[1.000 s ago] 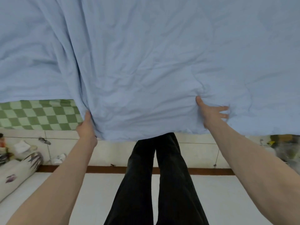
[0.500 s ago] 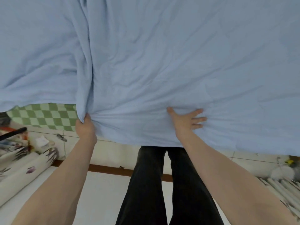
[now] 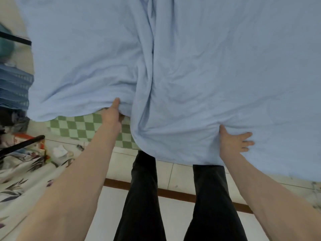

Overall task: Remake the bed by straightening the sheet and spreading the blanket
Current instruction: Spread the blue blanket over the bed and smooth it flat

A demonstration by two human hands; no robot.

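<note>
Head view: left hand [image 3: 112, 113] pinches blue blanket [image 3: 191, 66]; right hand [image 3: 234, 141] spread flat; tiled floor [image 3: 172, 173].

Light: soft, even daylight, moderately bright; its source cannot be told.
Shadows: faint, mostly in the long fold of the blanket [image 3: 151, 70] and under its hanging edge; no hard shadows on the floor [image 3: 111, 202].
Glare: pale tiles slightly washed out.
Blur: clutter at the left edge is smeared; both hands look soft.
Distortion: wide-angle stretch makes the forearms balloon toward the lower corners.
</note>
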